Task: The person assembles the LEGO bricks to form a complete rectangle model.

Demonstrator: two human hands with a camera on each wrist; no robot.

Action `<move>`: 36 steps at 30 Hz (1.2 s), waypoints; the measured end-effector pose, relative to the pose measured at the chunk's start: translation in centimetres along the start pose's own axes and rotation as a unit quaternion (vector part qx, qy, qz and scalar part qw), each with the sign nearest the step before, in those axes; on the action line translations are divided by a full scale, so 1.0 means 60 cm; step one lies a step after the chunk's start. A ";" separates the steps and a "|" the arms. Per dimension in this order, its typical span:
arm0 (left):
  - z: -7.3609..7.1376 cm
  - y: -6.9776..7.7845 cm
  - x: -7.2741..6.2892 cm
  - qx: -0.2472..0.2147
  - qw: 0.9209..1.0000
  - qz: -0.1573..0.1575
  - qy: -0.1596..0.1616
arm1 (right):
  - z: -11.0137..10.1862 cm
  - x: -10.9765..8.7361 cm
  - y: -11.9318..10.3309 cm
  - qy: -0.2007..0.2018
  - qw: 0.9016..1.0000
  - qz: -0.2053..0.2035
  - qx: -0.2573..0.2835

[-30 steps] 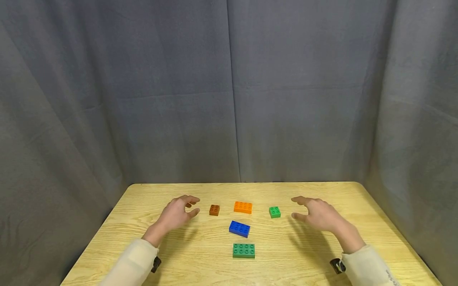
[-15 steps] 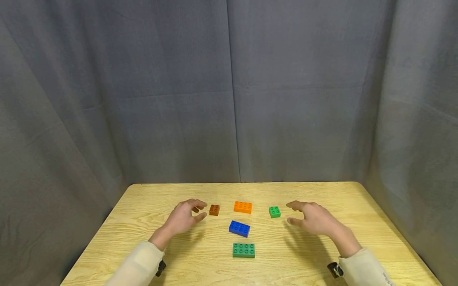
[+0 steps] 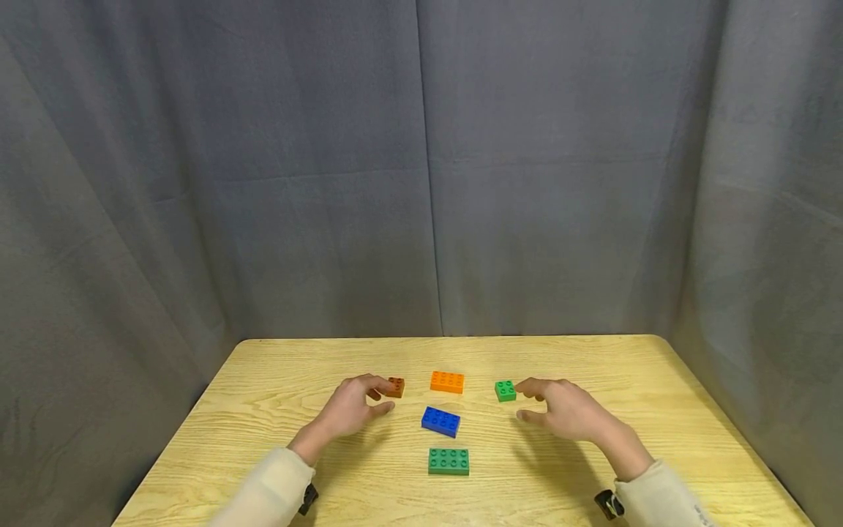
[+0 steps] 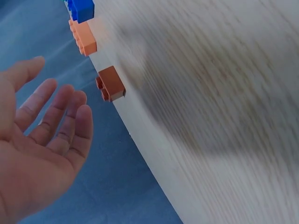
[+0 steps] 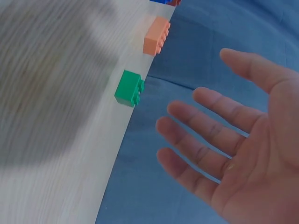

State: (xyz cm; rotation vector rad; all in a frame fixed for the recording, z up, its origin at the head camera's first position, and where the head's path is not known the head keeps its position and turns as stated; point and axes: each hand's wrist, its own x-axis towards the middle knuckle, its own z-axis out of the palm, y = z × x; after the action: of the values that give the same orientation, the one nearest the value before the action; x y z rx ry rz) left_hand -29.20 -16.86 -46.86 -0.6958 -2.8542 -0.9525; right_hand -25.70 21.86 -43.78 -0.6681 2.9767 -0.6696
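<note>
Fingers [image 5: 205,127] spread, left hand [image 3: 349,408] hovers beside brown brick [image 4: 112,83], right hand [image 3: 566,410] beside lime brick [image 3: 505,391].

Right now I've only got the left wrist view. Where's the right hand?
Observer: In the head view, the right hand is just right of the small green brick.
Operator: Touching it?
Observer: No, the right wrist view shows a gap between them.
Operator: Which brick sits lowest in the head view?
Observer: The big green brick, below the blue brick.
</note>
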 end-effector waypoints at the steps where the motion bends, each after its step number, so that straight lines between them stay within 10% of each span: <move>1: 0.002 0.000 0.000 0.002 1.000 0.006 0.000 | 0.002 0.001 -0.001 0.000 1.000 -0.001 0.002; 36: 0.040 0.023 0.021 -0.031 0.998 0.034 -0.033 | 0.049 0.013 -0.038 -0.025 0.995 -0.072 0.058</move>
State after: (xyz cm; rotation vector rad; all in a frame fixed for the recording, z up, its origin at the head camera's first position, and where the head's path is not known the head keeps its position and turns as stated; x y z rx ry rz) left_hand -29.51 -14.00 -47.81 -0.8395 -2.8478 -1.0297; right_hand -25.14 18.50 -45.41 -0.8841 2.8375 -0.8147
